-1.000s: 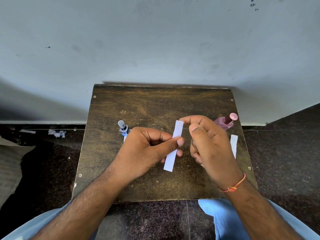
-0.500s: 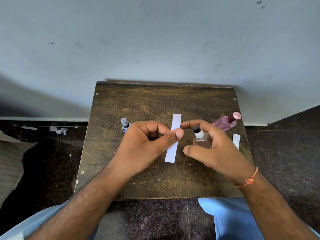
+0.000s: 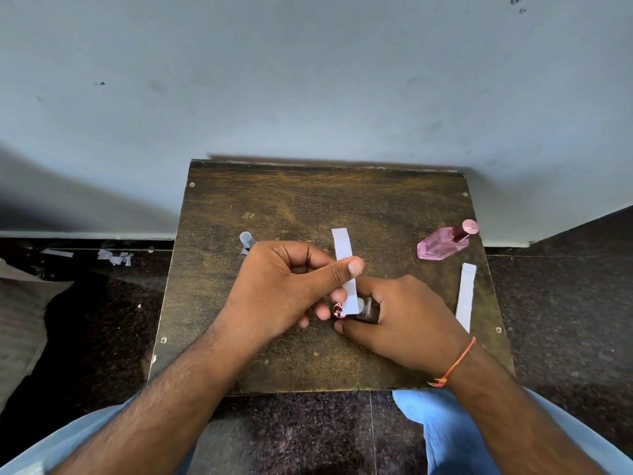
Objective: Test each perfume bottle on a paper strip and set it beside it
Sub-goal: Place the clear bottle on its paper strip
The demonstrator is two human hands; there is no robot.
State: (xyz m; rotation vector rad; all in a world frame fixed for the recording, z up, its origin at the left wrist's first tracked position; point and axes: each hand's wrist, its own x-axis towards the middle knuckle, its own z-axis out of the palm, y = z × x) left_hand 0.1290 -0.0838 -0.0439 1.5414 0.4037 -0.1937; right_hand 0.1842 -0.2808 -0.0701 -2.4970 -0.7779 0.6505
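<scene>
Both hands meet over the middle of the small dark wooden table (image 3: 308, 207). Right hand (image 3: 407, 317), orange thread on the wrist, is wrapped around a small clear perfume bottle (image 3: 368, 308) held low, close to the tabletop and tipped toward the left; whether it touches the wood cannot be told. A shiny pink cap (image 3: 338, 310) shows at the bottle's left end, partly behind the paper; whether it is seated on the bottle is unclear. Left hand (image 3: 287, 289) pinches a white paper strip (image 3: 344, 250) between thumb and fingers; the thumb lies across the strip's front. The strip stands roughly upright, its lower end overlapping the bottle's neck, its upper end free above the thumb.

Right side of table: a second paper strip (image 3: 466, 296) lies flat near the edge, just beyond the right wrist. Farther back, near the right rear corner, a pink faceted perfume bottle (image 3: 442, 245) with pink cap sits tilted in view, apart from that strip.

Left, behind the left hand: a small bottle with a clear cap (image 3: 246, 240), mostly hidden by the knuckles.

Beyond the table, a pale wall (image 3: 308, 80). Paper scraps (image 3: 114, 257) lie on the dark floor to the left.
</scene>
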